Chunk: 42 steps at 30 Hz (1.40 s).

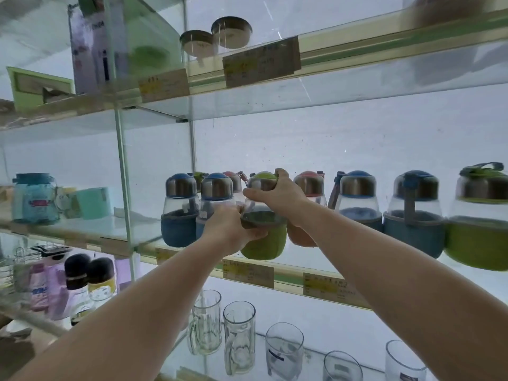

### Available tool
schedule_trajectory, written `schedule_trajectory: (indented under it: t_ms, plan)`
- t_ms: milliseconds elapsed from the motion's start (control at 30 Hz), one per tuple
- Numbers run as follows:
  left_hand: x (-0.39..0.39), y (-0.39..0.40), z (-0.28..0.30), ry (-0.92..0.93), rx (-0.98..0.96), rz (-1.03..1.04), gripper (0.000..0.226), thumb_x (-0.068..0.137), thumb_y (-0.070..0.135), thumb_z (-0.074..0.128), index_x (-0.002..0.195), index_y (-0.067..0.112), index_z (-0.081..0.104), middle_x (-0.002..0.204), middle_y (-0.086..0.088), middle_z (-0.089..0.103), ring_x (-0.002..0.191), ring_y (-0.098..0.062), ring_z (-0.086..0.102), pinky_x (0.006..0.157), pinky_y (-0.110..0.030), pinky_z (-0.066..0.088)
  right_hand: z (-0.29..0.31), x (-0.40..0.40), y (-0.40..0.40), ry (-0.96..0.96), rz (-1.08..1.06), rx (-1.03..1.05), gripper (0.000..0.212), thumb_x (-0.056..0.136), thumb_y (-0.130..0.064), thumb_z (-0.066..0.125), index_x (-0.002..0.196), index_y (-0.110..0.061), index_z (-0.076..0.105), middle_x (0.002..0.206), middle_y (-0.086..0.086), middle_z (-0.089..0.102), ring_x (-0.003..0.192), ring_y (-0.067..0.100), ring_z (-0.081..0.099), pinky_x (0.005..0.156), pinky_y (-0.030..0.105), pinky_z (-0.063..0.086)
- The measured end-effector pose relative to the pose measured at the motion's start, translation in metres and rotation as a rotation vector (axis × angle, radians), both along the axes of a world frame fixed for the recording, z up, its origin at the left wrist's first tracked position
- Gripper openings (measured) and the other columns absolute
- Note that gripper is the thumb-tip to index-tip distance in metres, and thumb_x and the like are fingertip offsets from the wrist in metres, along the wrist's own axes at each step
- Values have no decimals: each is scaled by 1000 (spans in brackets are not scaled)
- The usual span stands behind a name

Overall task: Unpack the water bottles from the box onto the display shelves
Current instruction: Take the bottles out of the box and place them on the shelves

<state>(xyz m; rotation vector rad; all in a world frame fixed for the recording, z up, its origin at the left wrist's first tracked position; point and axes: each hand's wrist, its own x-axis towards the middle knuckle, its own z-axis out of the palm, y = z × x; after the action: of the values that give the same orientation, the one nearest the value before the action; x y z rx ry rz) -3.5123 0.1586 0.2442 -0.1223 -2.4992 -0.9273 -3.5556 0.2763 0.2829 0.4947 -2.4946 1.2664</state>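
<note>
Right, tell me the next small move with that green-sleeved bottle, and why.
Probably ease the green-sleeved clear bottle with the steel cap back into the gap between the blue-sleeved bottle and the pink-sleeved bottle, then let go. The left hand grips its body, the right hand its cap, and its base sits at the glass shelf front edge.

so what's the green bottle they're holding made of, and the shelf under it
Green bottle: clear body looks like glass or plastic; brushed-metal collar under a glossy green plastic-looking cap; matte green lower half reads as a fabric sleeve. Shelf: clear glass, since the mugs below show through it.
</note>
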Motion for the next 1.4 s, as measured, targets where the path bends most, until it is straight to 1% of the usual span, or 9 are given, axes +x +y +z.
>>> schedule_trajectory:
  t_ms: [467, 633, 767, 900, 1000, 1100, 1167, 1300, 1400]
  plan:
    - [-1, 3, -6, -67, -6, 16, 62, 81, 34, 68, 135, 19, 41, 128, -5, 51, 113, -23, 52, 80, -25, 44, 0, 5, 10, -51, 70, -53, 91, 82, -52, 62, 150, -19, 10, 149, 11, 33, 134, 32, 37, 104, 40, 38]
    - [20, -5, 1, 61, -31, 136, 61, 86, 41, 59, 135, 10, 41, 131, -8, 54, 116, -24, 53, 86, -27, 44, 13, 23, 2, 288, -104, 12, 67, 86, -48, 57, 141, -18, 33, 144, 8, 38, 132, 25, 35, 105, 37, 33]
    - [40, -28, 8, 145, 14, 268, 45, 92, 36, 53, 128, 10, 49, 123, -8, 60, 110, -23, 56, 84, -27, 41, 23, 44, -29, 345, 44, 44, 44, 89, -41, 54, 128, -19, 51, 133, 2, 49, 124, 18, 45, 89, 26, 32]
    - [68, -67, -7, 45, 17, 348, 35, 94, 31, 50, 122, 11, 55, 117, -7, 63, 94, -19, 54, 79, -27, 41, 7, 66, -73, 293, 198, 66, 32, 92, -34, 52, 113, -13, 64, 116, 4, 63, 109, 20, 55, 86, 27, 37]
    - [94, -105, -37, -146, -18, 418, 36, 94, 35, 48, 121, 12, 56, 120, -8, 62, 103, -23, 57, 80, -26, 39, -24, 78, -112, 172, 348, 87, 30, 92, -29, 52, 110, -11, 67, 112, 6, 66, 102, 20, 57, 80, 27, 40]
    - [124, -143, -81, -349, -12, 491, 33, 95, 33, 46, 118, 12, 56, 122, -11, 60, 111, -26, 55, 85, -28, 39, -73, 88, -156, 19, 476, 138, 29, 91, -28, 54, 106, -7, 69, 108, 10, 68, 93, 22, 58, 78, 29, 42]
    - [150, -164, -112, -431, 91, 539, 20, 95, 30, 47, 104, 15, 55, 114, -12, 60, 102, -26, 55, 79, -27, 40, -113, 100, -186, -102, 549, 155, 31, 91, -26, 54, 101, -1, 69, 102, 16, 68, 86, 23, 57, 72, 27, 39]
    - [206, -197, -177, -601, 214, 694, 21, 96, 32, 44, 98, 14, 53, 101, -7, 53, 93, -23, 51, 74, -27, 36, -201, 129, -233, -307, 699, 283, 29, 93, -27, 52, 86, -2, 64, 72, 10, 59, 66, 18, 50, 63, 27, 35]
    - [250, -212, -231, -710, 311, 817, 20, 94, 37, 47, 101, 20, 55, 98, -1, 53, 92, -22, 51, 78, -27, 38, -266, 147, -255, -447, 764, 347, 29, 94, -29, 51, 112, -11, 64, 106, 11, 65, 96, 24, 58, 80, 29, 43]
